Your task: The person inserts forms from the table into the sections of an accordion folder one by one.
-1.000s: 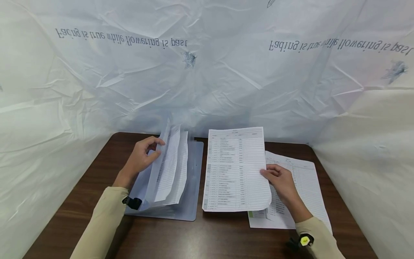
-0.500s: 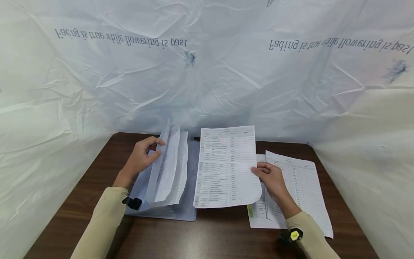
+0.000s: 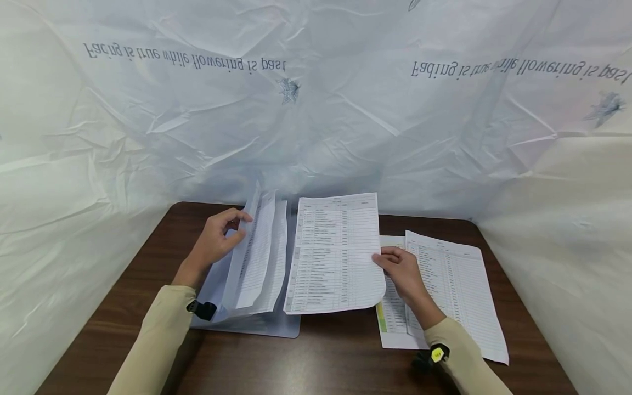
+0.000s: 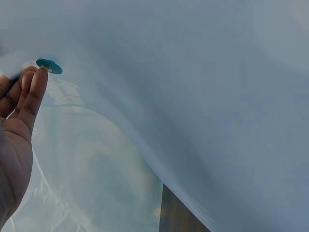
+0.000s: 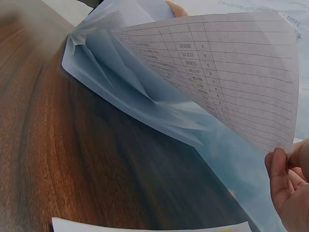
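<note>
My left hand [image 3: 220, 236] pinches the raised flap of a translucent blue plastic document folder [image 3: 286, 323], holding it up. In the left wrist view a teal round button [image 4: 49, 66] sits on the flap at my fingertips. Several printed sheets [image 3: 269, 274] stand tilted inside the opened folder. With thumb and fingers, my right hand [image 3: 402, 270] grips the right edge of a printed table sheet [image 3: 336, 252], raised beside the folder. Its left edge overlaps the folder in the head view. The right wrist view shows the sheet slanting over the folder's open side.
More printed sheets [image 3: 459, 291] lie overlapping on the right of the dark wooden table [image 3: 306, 367], one with a green and yellow strip. White plastic sheeting [image 3: 321, 126] with printed lettering rises behind the table and along both sides.
My right hand has carried the printed sheet leftward, so it now overlaps the folder and shows more of the sheets on the right. My left hand keeps holding the flap in place.
</note>
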A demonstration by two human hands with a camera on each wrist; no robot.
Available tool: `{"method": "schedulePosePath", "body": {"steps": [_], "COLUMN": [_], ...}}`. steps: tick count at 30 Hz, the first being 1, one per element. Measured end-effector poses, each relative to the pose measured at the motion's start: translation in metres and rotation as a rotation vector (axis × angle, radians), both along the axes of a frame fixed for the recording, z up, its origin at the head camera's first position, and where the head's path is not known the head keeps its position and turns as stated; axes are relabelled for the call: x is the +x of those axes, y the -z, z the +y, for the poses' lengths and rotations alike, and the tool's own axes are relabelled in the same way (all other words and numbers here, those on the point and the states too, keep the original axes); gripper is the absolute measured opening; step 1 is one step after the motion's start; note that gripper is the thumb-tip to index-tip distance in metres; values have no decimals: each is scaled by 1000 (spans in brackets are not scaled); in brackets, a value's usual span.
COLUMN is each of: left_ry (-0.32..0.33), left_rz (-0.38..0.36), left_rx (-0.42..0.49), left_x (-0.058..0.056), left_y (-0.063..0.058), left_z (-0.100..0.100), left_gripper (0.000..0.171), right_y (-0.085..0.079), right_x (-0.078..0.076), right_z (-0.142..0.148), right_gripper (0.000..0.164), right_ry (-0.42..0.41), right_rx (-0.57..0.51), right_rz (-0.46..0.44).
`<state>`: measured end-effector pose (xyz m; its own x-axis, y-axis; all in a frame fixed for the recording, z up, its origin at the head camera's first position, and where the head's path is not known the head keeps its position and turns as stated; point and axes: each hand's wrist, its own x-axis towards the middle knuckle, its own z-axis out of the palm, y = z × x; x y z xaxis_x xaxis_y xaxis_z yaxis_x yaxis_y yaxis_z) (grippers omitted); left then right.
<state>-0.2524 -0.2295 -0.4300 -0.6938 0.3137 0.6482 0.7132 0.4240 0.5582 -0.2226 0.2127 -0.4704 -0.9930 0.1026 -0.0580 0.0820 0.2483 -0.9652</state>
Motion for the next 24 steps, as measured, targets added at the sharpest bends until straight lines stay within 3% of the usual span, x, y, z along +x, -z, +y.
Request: {"method": "schedulePosePath", "body": {"steps": [11,24], "left_ry": [-13,-30], "left_rz": [7,27], "left_rx": [-1,-10], "left_x": [0,-1], "left_y": [0,2], "left_z": [-1,1], "left_gripper": [23,28], "right_y": [3,4], "right_x": [-4,-4], "right_z": [-16,-37], "right_gripper": [31,32], "right_ry": [-21,-44], "right_rx": [-30,-168], "right_rz": [-7,-16]}}
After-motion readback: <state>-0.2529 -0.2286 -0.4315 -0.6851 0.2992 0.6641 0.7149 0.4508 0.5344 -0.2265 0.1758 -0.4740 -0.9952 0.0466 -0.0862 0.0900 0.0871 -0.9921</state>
